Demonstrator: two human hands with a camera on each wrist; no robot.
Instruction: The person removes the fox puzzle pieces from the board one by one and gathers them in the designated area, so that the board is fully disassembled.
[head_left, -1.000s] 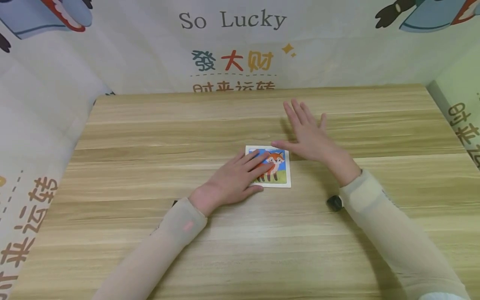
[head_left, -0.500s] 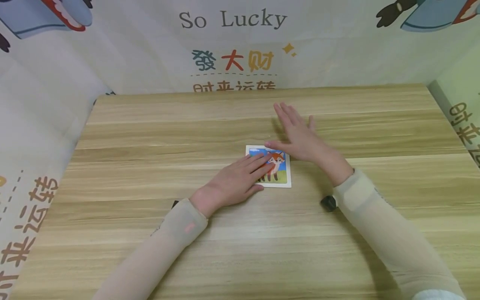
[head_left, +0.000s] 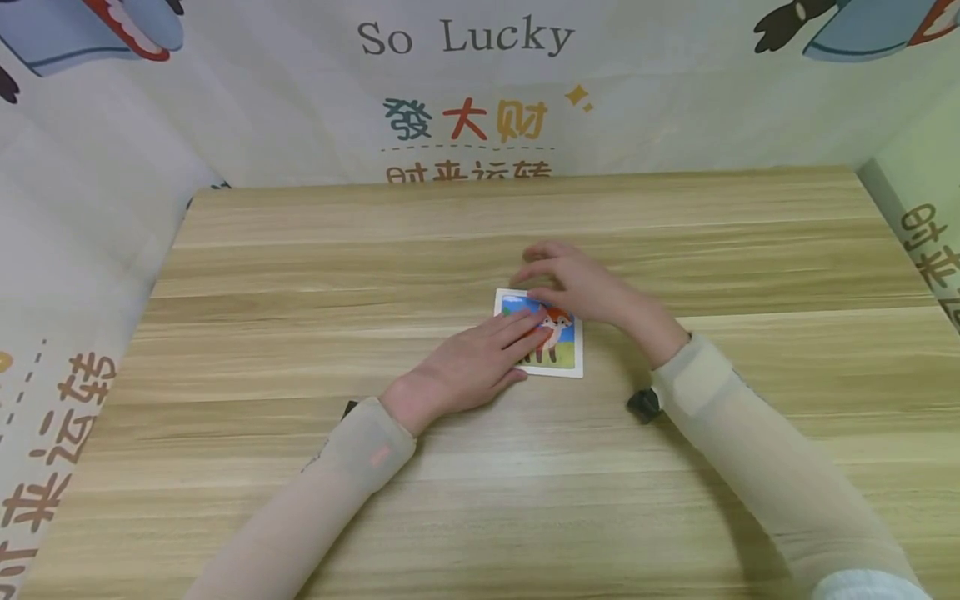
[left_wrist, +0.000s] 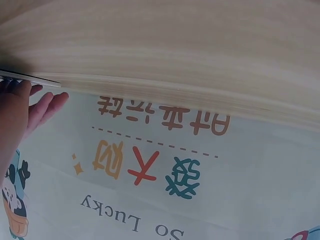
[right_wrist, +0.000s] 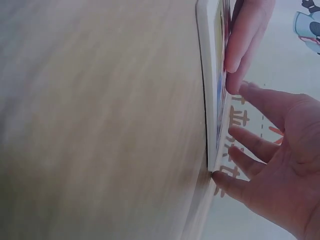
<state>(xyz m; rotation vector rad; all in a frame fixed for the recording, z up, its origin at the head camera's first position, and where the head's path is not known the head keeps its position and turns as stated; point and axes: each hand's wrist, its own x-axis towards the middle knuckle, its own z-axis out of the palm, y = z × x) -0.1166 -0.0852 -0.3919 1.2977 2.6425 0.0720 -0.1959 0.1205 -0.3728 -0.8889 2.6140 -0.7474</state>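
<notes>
A small square fox picture board [head_left: 557, 357] with a white border lies flat on the wooden table. My left hand [head_left: 476, 362] rests on its left part, with straight fingers covering much of the fox. My right hand [head_left: 585, 283] arches over the board's far right corner and holds nothing. In the right wrist view, the white edge of the board [right_wrist: 211, 100] shows its thickness. There, the loosely bent right hand [right_wrist: 285, 160] has a fingertip close to one corner; contact is hard to tell. Part of the board's thin edge [left_wrist: 37, 79] appears in the left wrist view.
The wooden table [head_left: 300, 250] stretches around both hands. A printed cloth backdrop [head_left: 675, 92] stands behind it, with more cloth at both sides. Dark blocks [head_left: 645, 406] sit at both wrists.
My right hand has moved left and slightly nearer, its spread fingers now bending over the board's far edge. The board has turned slightly. My left hand has stayed almost in place.
</notes>
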